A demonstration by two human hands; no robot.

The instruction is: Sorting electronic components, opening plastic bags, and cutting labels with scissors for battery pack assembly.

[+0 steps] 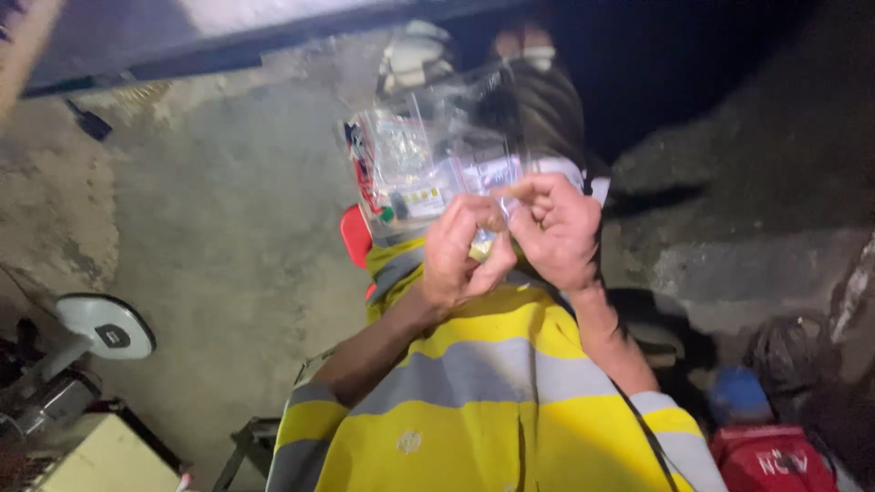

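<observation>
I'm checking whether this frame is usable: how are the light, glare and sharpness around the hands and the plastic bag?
Head view: harsh light on both hands, left hand, right hand; glare and motion blur smear the clear plastic bag; upper right falls into deep shadow.

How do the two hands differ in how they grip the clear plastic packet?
The left hand sits lower, its fingers curled toward the packet's bottom edge; the right hand sits higher with one finger stretched across the clear plastic packet. The left forearm comes up from the lower left, the right from the lower right. Both hands are bare and meet at the packet's lower edge, in front of the yellow and grey striped shirt.
</observation>
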